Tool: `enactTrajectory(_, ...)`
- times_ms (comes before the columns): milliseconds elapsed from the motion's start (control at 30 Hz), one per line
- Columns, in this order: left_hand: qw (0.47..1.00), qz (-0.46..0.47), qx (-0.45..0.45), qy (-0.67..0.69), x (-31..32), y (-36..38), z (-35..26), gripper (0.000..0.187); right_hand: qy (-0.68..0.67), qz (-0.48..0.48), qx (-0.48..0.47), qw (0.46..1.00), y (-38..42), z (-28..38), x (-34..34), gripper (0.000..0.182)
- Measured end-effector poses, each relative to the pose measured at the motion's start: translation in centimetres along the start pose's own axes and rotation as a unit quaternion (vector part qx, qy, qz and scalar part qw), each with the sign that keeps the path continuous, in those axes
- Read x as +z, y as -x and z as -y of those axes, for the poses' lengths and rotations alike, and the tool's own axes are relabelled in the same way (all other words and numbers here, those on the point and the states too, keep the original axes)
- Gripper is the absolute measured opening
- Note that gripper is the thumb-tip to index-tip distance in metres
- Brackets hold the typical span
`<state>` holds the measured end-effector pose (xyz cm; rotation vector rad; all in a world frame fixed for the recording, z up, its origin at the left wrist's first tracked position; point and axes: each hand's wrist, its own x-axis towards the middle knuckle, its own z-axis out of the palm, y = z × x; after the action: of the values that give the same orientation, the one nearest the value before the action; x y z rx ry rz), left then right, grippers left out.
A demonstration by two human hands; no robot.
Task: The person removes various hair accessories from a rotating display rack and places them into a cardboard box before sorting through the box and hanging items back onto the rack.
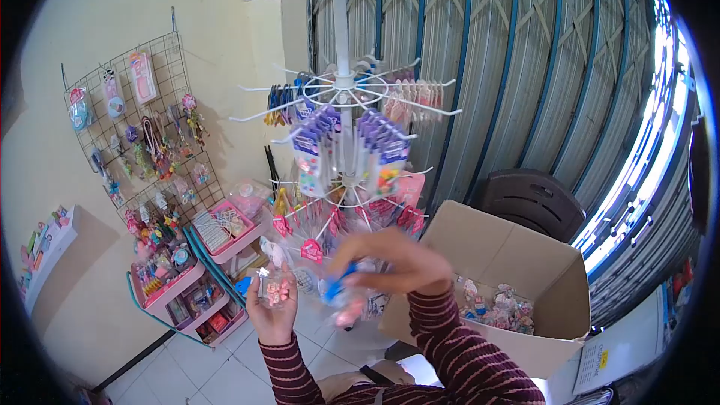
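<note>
My left hand [273, 315] is closed on a small clear packet [276, 289] with pink pieces inside and a blue top. To its right, my right hand [394, 264] pinches a similar packet [346, 304] by its blue top; both are blurred by motion. The two packets are apart. Right above my hands stands a white rotating rack [343, 82] with several tiers of hooks, hung with purple-topped cards [315, 139] and pink-topped packets [312, 250]. An open cardboard box [559, 285] at the right holds several small packets [502, 309].
A wire grid [124, 52] with hanging trinkets is on the left wall. Below it stands a pink tiered cart [169, 292]. A white shelf [49, 262] is at the far left. A brown chair [534, 199] stands behind the box, before a metal folding gate [487, 67].
</note>
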<state>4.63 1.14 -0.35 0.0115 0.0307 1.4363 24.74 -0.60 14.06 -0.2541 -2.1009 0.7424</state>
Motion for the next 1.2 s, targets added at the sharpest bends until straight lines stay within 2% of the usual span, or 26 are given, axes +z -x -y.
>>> enactTrajectory(33, 0.999, 0.001, -0.023, 0.043, 0.1, -0.1, -0.1, 0.035, 0.012, -0.099, 0.016, 0.995, 0.9, 0.9, -0.5, 0.020)
enactTrajectory(100, 0.999, -0.006, -0.015, 0.040, -0.1, -0.4, 0.0, 0.036, -0.209, -0.274, 0.026, 0.938, 1.9, 0.2, -0.8, 0.019)
enactTrajectory(133, 1.000, -0.014, 0.005, 0.018, -0.3, -0.6, 0.2, 0.035, -0.209, -0.277, 0.027, 0.938, 1.9, -0.3, -1.2, 0.019)
enactTrajectory(200, 0.999, -0.025, 0.021, -0.009, -0.4, -0.6, 0.5, 0.035, -0.029, -0.289, 0.065, 0.955, 1.7, -1.5, -2.2, 0.043)
enactTrajectory(233, 0.999, -0.030, 0.011, -0.005, -0.3, -0.6, 0.8, 0.034, -0.028, -0.294, 0.066, 0.953, 2.3, -2.4, -2.5, 0.043)
enactTrajectory(300, 1.000, -0.029, 0.000, 0.000, -0.2, -0.9, 0.9, 0.033, 0.079, -0.310, 0.033, 0.947, 3.0, -4.0, -3.3, 0.070)
enactTrajectory(333, 0.999, -0.034, -0.013, 0.000, -0.2, -0.9, 0.9, 0.032, 0.078, -0.310, 0.033, 0.947, 2.8, -3.9, -3.2, 0.070)
enactTrajectory(433, 0.999, -0.045, -0.018, -0.005, 0.0, -0.9, 1.0, 0.031, -0.069, -0.237, 0.044, 0.968, 1.6, -3.6, -2.0, 0.082)
enactTrajectory(467, 0.999, -0.051, -0.010, -0.009, 0.1, -0.9, 1.1, 0.031, -0.052, -0.172, 0.103, 0.978, 1.4, -4.3, -2.1, 0.086)
enactTrajectory(600, 0.999, -0.041, -0.013, -0.015, 0.5, -0.7, 1.1, 0.032, -0.064, -0.149, 0.100, 0.982, -0.9, -5.7, 1.1, 0.088)
enactTrajectory(633, 0.999, -0.040, -0.019, -0.015, -0.2, -0.9, 0.8, 0.032, -0.073, -0.110, 0.108, 0.985, -1.6, -5.2, 1.7, 0.088)
enactTrajectory(667, 0.999, 0.003, -0.027, -0.040, -1.0, -1.2, 0.5, 0.033, -0.082, -0.070, 0.115, 0.988, -1.9, -4.7, 2.1, 0.087)
enactTrajectory(700, 0.996, 0.046, -0.033, -0.065, -1.6, -1.4, 0.3, 0.034, -0.080, -0.072, 0.114, 0.988, -1.9, -4.5, 2.2, 0.087)
enactTrajectory(767, 0.994, 0.023, -0.010, -0.110, 0.2, -0.8, 0.9, 0.036, -0.112, 0.015, 0.109, 0.988, -1.8, -4.4, 2.8, 0.085)
enactTrajectory(800, 0.997, -0.007, 0.006, -0.077, 0.2, -0.7, 0.7, 0.035, -0.059, 0.005, 0.066, 0.996, -1.5, -4.5, 2.8, 0.084)
enactTrajectory(833, 0.998, -0.038, 0.022, -0.044, 0.2, -0.7, 0.5, 0.035, -0.061, 0.008, 0.065, 0.996, -1.0, -4.1, 2.2, 0.084)
enactTrajectory(867, 0.998, -0.039, 0.026, -0.042, 0.2, -0.6, 0.3, 0.035, 0.091, 0.022, 0.012, 0.996, -0.3, -3.3, 1.2, 0.084)
enactTrajectory(900, 0.999, -0.023, 0.018, -0.024, 0.3, -0.4, 0.1, 0.036, 0.240, 0.036, -0.042, 0.969, 0.6, -2.6, 0.1, 0.084)
enactTrajectory(967, 1.000, -0.007, 0.013, -0.005, 0.1, -0.5, -0.5, 0.037, 0.201, -0.039, -0.075, 0.976, 2.2, -1.8, -2.8, 0.086)
enactTrajectory(1000, 1.000, -0.021, 0.016, 0.014, -0.1, -0.6, -0.8, 0.037, 0.028, -0.201, -0.081, 0.976, 2.6, -1.3, -3.3, 0.087)
enactTrajectory(1033, 0.999, -0.035, 0.018, 0.031, -0.5, -0.8, -1.1, 0.038, -0.146, -0.354, -0.082, 0.920, 2.6, -0.6, -3.5, 0.087)
enactTrajectory(1067, 1.000, -0.007, 0.014, 0.019, -1.0, -0.9, -1.6, 0.038, -0.145, -0.356, -0.079, 0.920, 2.8, -1.0, -4.6, 0.087)
enactTrajectory(1133, 1.000, -0.013, 0.020, 0.015, -1.3, -1.2, -1.8, 0.038, -0.168, -0.326, -0.018, 0.930, 2.5, -1.8, -6.6, 0.091)
enactTrajectory(1200, 0.999, -0.018, 0.025, 0.013, -1.4, -1.7, -1.7, 0.037, -0.091, -0.254, 0.067, 0.961, 1.7, -2.2, -5.3, 0.088)
